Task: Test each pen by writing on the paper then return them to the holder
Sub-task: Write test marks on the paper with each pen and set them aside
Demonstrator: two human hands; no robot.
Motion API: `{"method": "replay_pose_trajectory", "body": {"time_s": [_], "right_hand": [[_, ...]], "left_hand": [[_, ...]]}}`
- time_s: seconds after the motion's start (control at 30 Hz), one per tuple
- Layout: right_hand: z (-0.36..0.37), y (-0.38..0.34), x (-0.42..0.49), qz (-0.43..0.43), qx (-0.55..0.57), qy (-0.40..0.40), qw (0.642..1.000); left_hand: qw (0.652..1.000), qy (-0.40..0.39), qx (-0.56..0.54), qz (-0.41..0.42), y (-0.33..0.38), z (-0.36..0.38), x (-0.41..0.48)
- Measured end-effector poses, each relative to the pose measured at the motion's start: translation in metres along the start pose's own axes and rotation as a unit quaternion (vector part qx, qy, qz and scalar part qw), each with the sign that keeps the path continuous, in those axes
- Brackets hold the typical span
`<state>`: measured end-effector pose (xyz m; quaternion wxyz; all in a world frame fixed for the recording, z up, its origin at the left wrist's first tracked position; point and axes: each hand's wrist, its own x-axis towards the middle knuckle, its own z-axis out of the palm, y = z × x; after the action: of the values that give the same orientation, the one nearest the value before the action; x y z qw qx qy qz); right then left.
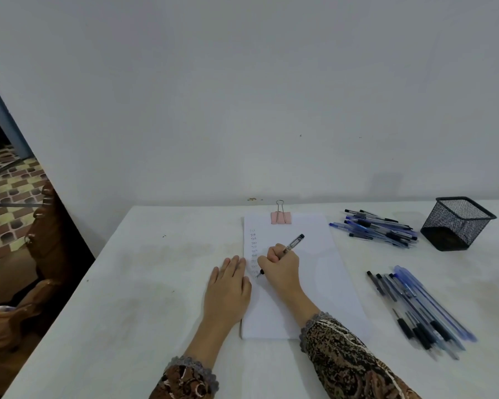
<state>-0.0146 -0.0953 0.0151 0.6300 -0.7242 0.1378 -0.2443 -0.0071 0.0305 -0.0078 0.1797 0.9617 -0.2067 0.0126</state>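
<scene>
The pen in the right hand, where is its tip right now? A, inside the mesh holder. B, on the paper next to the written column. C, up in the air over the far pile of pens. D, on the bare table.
B: the right hand grips the pen with its tip down on the paper, at the foot of the column of test words.

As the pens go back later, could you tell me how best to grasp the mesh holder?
Probably by the top rim, from above on the near side: the mesh holder stands upright, mouth open, so one wall can be pinched, and a pen pile lies to its left.
</scene>
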Motion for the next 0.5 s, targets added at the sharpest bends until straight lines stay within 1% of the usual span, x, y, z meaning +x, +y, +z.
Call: {"method": "replay_pose_trajectory", "body": {"time_s": [0.4,0.47,0.5], "right_hand": [[-0.0004,0.0001,0.001,-0.002,0.002,-0.005,1.0],[-0.0009,-0.0011,0.0017,0.02,0.022,-0.006,1.0],[-0.0022,-0.0004,0.0027,0.043,0.055,-0.005,0.998]], "left_hand": [[1.0,0.005,-0.001,0.0,0.0004,-0.0005,-0.0007],[1.0,0.003,-0.003,0.0,0.0008,-0.0016,-0.001],[1.0,0.002,-0.002,0.0,0.0011,-0.0021,-0.001]]}}
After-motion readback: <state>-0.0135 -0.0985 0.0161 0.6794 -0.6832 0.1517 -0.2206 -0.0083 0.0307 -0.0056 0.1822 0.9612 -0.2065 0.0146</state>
